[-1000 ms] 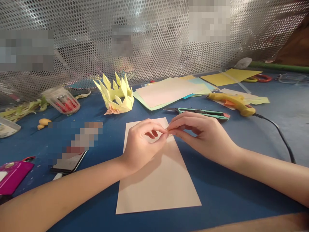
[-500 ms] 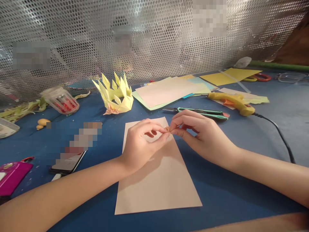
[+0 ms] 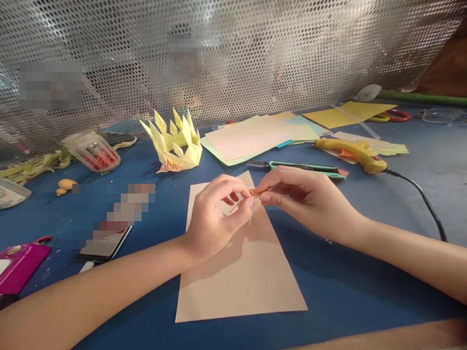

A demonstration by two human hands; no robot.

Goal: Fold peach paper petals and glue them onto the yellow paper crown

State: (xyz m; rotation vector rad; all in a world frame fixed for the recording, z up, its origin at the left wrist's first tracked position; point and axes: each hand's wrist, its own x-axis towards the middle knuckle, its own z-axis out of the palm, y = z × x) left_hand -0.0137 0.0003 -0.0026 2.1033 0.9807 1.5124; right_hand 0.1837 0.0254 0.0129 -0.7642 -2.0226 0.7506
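Observation:
Between my two hands is a small piece of pinkish-tan paper (image 3: 256, 192), mostly hidden by the fingertips. My left hand (image 3: 221, 214) pinches it from the left with thumb and index finger, the other fingers curled behind. From the right, my right hand (image 3: 310, 201) grips its other end between thumb and fingers. Under both hands' meeting point lies a pale pink sheet of paper (image 3: 242, 287), flat on the blue table (image 3: 350, 296). Just beyond my right hand is a green craft knife (image 3: 310, 170).
A yellow folded-paper crown (image 3: 182, 158) stands at the back, beside stacked coloured paper (image 3: 251, 138). A yellow glue gun (image 3: 350, 149) with a black cord lies right. On the left are a plastic jar with red bits (image 3: 93, 151), a phone (image 3: 105, 248) and a magenta object (image 3: 24, 267).
My right hand has shifted slightly, and its fingers now lie closer around the small paper piece. The left hand keeps its pinch almost unmoved.

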